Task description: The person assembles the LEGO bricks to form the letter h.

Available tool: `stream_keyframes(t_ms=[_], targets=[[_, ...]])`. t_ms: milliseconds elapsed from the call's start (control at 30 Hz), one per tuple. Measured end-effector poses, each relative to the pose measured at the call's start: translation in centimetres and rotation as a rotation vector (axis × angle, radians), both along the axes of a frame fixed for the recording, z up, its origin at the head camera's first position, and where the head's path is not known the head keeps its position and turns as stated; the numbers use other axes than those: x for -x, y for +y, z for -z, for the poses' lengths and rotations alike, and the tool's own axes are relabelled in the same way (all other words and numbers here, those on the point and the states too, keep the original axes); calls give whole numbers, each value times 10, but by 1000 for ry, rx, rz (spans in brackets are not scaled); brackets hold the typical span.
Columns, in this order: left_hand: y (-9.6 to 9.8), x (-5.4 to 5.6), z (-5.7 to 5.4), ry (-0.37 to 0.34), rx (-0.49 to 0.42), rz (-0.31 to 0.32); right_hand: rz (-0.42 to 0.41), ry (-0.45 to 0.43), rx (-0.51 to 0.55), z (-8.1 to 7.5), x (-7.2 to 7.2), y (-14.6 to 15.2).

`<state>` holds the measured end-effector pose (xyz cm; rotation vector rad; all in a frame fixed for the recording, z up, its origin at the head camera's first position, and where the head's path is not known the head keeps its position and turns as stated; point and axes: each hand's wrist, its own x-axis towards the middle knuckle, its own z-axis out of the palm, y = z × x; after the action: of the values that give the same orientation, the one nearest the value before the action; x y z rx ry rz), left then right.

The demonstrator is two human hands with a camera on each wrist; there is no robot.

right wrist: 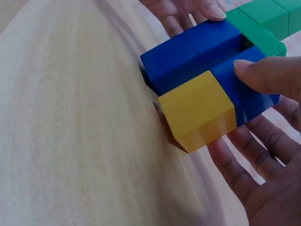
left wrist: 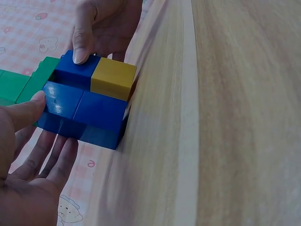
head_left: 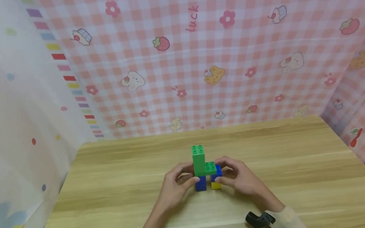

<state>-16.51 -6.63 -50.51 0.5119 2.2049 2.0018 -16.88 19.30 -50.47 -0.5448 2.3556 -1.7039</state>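
Plastic block stack [head_left: 206,170] | rigid, light, slick | your left hand [head_left: 175,186], right hand [head_left: 238,178] pinch blue base [right wrist: 197,54] between thumbs and fingers | hold low.

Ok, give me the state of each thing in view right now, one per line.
Block stack: upright on the table, held from both sides.
Yellow block: at the stack's base, on the tabletop.
Tall green block: on top, standing upright.
Left hand: thumb and fingers holding the blue blocks.
Right hand: thumb pressing a blue block, fingers behind.
Wooden table: carrying the stack.
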Motion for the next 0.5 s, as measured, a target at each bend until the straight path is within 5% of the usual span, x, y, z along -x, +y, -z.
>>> stream_keyframes(t_ms=[500], targets=[[2, -1, 0, -44, 4, -33, 17, -33, 13, -2, 1, -1]])
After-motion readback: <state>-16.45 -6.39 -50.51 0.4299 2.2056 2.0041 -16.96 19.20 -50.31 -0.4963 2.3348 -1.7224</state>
